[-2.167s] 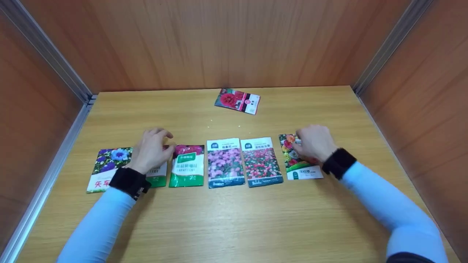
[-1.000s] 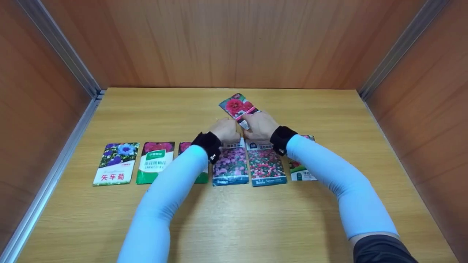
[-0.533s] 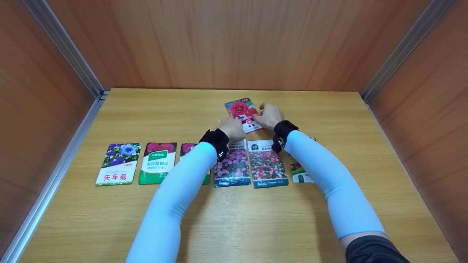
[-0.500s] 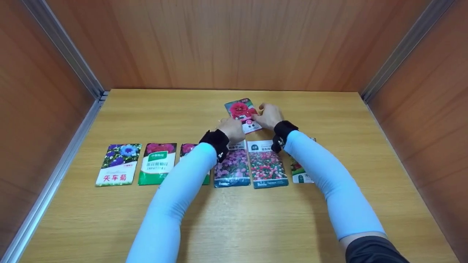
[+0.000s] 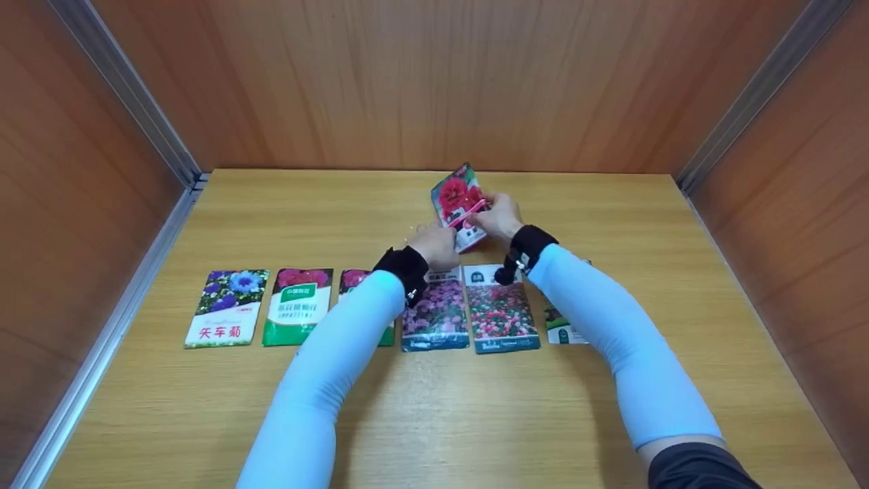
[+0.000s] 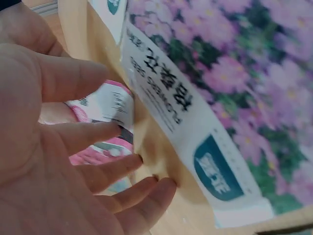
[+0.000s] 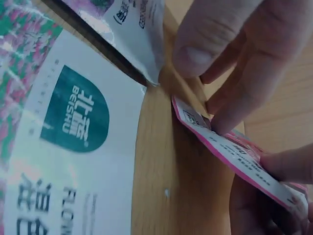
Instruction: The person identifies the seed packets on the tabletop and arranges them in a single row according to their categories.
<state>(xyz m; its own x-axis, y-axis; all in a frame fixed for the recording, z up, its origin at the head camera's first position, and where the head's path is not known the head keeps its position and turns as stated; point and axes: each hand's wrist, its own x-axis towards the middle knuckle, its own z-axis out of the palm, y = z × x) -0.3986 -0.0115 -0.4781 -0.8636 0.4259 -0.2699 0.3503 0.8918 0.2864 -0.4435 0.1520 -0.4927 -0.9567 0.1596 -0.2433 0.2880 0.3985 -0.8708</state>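
Note:
A seed packet with red flowers (image 5: 454, 195) is tilted up from the table behind a row of other packets. My right hand (image 5: 499, 217) pinches its right edge, thumb on the printed face and fingers beneath, as the right wrist view shows. At its lower left corner is my left hand (image 5: 434, 246). In the left wrist view its fingers (image 6: 105, 174) are spread and fairly straight; in the right wrist view one fingertip meets the packet's face while the thumb (image 7: 195, 56) stays apart from it. Below the hands lie a pink-flower packet (image 5: 434, 316) and a red-and-white-flower packet (image 5: 506, 316).
Left in the row lie a blue-flower packet (image 5: 227, 309), a green-and-white packet (image 5: 297, 309) and a similar one (image 5: 353, 280) partly under the left sleeve. The right forearm mostly covers another packet (image 5: 562, 333). Wooden panels (image 5: 434, 81) enclose the table's back and sides.
Both hands have come from the row's ends to the back middle. The red-flower packet has been taken hold of, turned more upright and its far end raised; the green-and-white packet beside the blue-flower one is now uncovered.

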